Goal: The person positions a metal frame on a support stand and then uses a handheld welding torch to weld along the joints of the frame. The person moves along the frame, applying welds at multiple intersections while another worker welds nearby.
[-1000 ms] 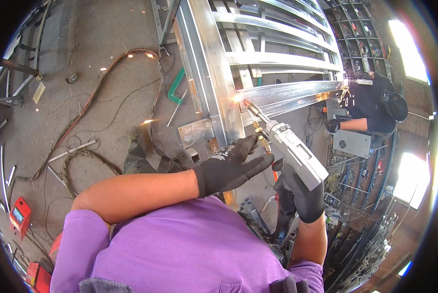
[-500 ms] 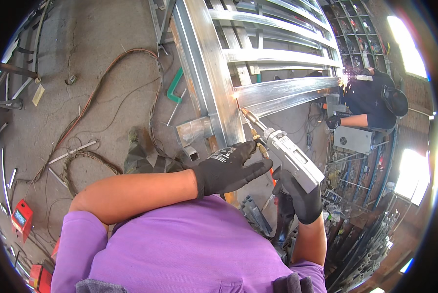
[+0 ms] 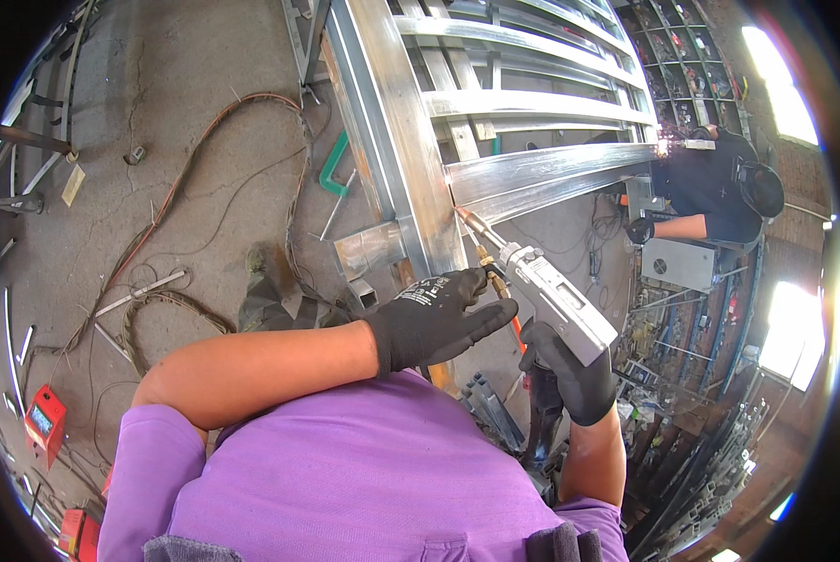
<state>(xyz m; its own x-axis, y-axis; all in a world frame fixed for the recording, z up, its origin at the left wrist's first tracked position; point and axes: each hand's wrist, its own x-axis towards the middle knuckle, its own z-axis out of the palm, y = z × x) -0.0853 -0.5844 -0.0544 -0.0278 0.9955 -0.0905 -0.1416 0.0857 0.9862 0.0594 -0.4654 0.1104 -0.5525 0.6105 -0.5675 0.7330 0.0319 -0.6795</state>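
My right hand (image 3: 572,377), in a black glove, is wrapped around the rear of a silver handheld welding gun (image 3: 559,298). Its copper-coloured nozzle (image 3: 476,223) points at the joint where a shiny metal crossbar (image 3: 532,176) meets a wide metal post (image 3: 397,122). Beside the gun runs a thin brass wire-feed tube (image 3: 498,281). My left hand (image 3: 434,318), also black-gloved, reaches across my body with its fingertips closed at that tube and the thumb stretched out below. The lower fingers are partly hidden.
Across the frame, a co-worker (image 3: 715,192) in dark clothes leans by the crossbar's far end, with sparks there. A green clamp (image 3: 333,169) lies left of the post. Cables (image 3: 209,140) loop over the floor, near a red machine (image 3: 44,423). Metal bars (image 3: 710,487) are stacked at lower right.
The bright glow at my nozzle tip has gone out. My hands and the gun have shifted slightly down and left. The co-worker's sparks have shrunk to a small pinkish glow.
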